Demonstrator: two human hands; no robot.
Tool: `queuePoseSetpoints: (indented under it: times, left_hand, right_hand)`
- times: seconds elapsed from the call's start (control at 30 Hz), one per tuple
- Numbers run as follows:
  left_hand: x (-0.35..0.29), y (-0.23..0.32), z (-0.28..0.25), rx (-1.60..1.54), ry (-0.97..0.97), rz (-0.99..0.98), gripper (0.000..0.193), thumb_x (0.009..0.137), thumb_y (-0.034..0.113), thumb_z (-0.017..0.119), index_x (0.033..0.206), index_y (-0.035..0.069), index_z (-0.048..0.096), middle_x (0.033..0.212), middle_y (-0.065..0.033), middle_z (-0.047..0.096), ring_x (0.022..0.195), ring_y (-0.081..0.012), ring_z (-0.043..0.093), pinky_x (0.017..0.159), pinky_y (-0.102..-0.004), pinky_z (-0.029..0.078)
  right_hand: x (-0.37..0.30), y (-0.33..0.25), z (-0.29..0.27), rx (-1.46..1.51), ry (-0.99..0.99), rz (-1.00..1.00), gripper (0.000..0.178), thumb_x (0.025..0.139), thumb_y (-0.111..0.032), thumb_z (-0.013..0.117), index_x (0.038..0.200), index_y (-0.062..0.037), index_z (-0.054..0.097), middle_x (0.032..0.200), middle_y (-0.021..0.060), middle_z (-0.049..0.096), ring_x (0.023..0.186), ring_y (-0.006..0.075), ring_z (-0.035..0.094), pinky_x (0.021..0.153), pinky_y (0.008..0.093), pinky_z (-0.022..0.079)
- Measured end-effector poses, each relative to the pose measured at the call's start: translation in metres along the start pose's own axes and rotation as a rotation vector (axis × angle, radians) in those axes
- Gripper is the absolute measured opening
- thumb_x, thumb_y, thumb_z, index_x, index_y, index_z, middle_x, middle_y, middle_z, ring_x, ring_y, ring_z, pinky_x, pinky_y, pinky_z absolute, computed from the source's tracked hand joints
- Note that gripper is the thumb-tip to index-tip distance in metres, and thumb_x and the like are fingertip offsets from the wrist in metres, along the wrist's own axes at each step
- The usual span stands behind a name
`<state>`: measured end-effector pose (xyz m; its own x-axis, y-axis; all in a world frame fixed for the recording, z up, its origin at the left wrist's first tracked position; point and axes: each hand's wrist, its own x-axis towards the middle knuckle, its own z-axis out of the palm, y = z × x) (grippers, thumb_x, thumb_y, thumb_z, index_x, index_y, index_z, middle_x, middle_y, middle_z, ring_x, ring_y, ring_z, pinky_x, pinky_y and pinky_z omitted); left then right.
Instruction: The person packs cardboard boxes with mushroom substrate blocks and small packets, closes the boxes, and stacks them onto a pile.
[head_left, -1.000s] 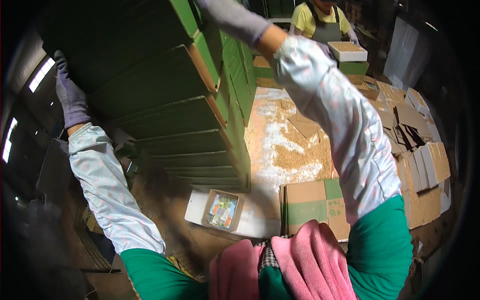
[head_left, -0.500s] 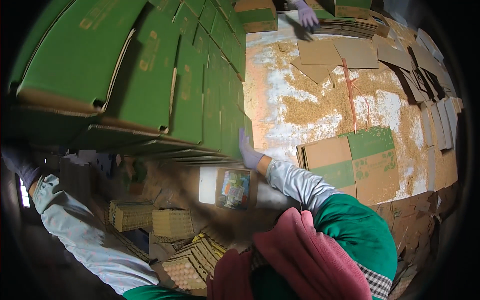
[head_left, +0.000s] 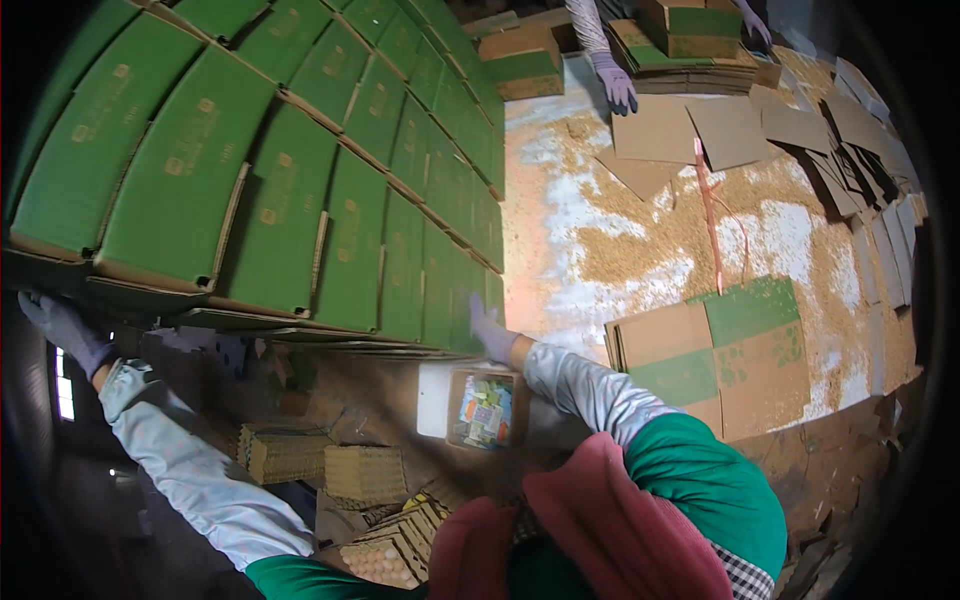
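One left hand (head_left: 68,332) in a lavender glove is reaching up at the left edge of the frame, its fingers straightening and standing apart just below the outer corner of the green boxes (head_left: 185,165); whether it is touching them I cannot tell. These boxes are filling the upper left in tight, stepped rows, slanting toward the top centre. Below them, at the lower left, two stacks of egg trays (head_left: 365,475) are sitting side by side, and pale eggs (head_left: 378,562) are showing at the lower edge. Near the centre, an open carton (head_left: 520,415) is holding colourful printed pieces (head_left: 487,408). Just above it the gloved right hand (head_left: 490,332) is pointing its fingers upward — extended, not closing on anything — and is resting against the right end of the nearest row. At the top centre, a co-worker's gloved hand (head_left: 615,85) is hanging over the edge of some flat cardboard sheets (head_left: 735,130). Under these, golden husks are covering much of the white surface (head_left: 560,205), with a reddish strap (head_left: 708,215) running down it. Right of centre, flattened brown-and-green cartons (head_left: 715,350) are lying stacked — pale panels (head_left: 890,250) are leaning together near the right edge.
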<state>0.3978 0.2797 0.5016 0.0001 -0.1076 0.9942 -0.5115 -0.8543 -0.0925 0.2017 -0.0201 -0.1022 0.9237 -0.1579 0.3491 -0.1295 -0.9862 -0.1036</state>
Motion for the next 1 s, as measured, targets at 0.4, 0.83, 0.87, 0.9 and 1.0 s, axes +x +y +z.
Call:
queuePoseSetpoints:
  times: [0.4,0.83,0.87,0.9,1.0]
  left_hand:
    - [-0.052,0.194,-0.026,-0.326,-0.005,0.308,0.055,0.104,0.029,0.026,0.148,0.0,0.01,0.157,-0.0147,0.007,0.145,-0.0234,0.007,0.118,-0.0334,0.006]
    - [-0.223,0.231,-0.082,-0.61,-0.336,-0.116,0.067,0.1,0.043,0.039,0.146,-0.003,0.022,0.152,-0.0168,0.025,0.14,-0.0255,0.024,0.113,-0.0354,0.017]
    - [-0.26,0.226,-0.092,-0.548,-0.386,-0.282,0.063,0.099,0.04,0.043,0.143,-0.003,0.029,0.148,-0.0161,0.032,0.137,-0.0272,0.03,0.112,-0.036,0.02]
    - [-0.31,0.221,-0.103,-0.53,-0.49,-0.542,0.059,0.096,0.033,0.051,0.139,-0.004,0.036,0.145,-0.0151,0.037,0.134,-0.0273,0.034,0.111,-0.0363,0.023]
    - [-0.489,0.181,-0.141,-0.294,-1.207,-0.875,0.062,0.089,0.024,0.064,0.137,-0.003,0.038,0.141,-0.0171,0.042,0.133,-0.0285,0.037,0.109,-0.0356,0.029]
  right_hand:
    - [0.125,-0.006,-0.298,0.95,0.78,-0.289,0.08,0.094,-0.048,0.042,0.149,0.0002,0.009,0.153,0.0262,0.011,0.143,0.0396,0.009,0.116,0.0476,0.006]
    - [0.093,0.077,-0.312,0.865,0.885,-0.381,0.065,0.094,-0.04,0.049,0.142,-0.0006,0.029,0.142,0.025,0.036,0.134,0.0398,0.031,0.112,0.0454,0.022]
    - [0.068,0.115,-0.301,0.818,0.879,-0.376,0.061,0.094,-0.039,0.051,0.139,-0.0014,0.035,0.138,0.0237,0.041,0.13,0.0402,0.036,0.11,0.0466,0.026]
    - [0.033,0.148,-0.281,0.767,0.757,-0.201,0.053,0.092,-0.029,0.056,0.136,-0.002,0.042,0.133,0.0206,0.047,0.125,0.0363,0.042,0.106,0.0435,0.032]
    - [-0.098,0.24,-0.197,0.658,0.179,0.418,0.054,0.091,-0.034,0.059,0.133,-0.0012,0.046,0.131,0.0214,0.05,0.126,0.0348,0.043,0.106,0.0387,0.033]
